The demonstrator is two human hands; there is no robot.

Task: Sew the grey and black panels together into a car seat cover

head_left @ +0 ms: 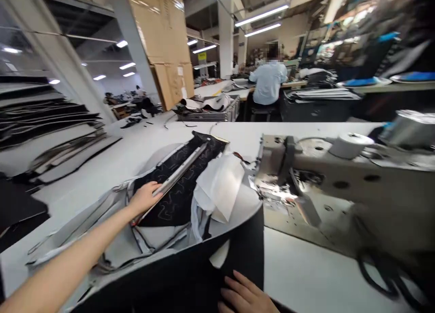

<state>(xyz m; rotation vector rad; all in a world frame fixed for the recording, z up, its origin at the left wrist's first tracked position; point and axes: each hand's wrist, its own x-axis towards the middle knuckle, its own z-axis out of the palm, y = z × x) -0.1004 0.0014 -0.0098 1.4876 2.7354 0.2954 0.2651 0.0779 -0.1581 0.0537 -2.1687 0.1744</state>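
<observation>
A large sewn piece, black outside [170,281] and pale grey inside, lies across the white table. On its inner side, a black panel [180,186] with wavy stitching carries a long grey strip [185,168]. My left hand [146,197] reaches over the piece, its fingers resting at the lower end of the strip; whether they grip it is hard to tell. At the bottom, my right hand [246,295] lies with spread fingers on the black outer side. White sheets [220,184] stick up beside the panel, left of the sewing machine [326,186].
Stacked dark and grey pieces [50,127] stand at the left. A tall cardboard box [166,45] and a crate of pieces [210,109] are behind the table. Thread cones [351,145] sit by the machine, with dark cables [380,272] below. A person [268,82] sits farther back.
</observation>
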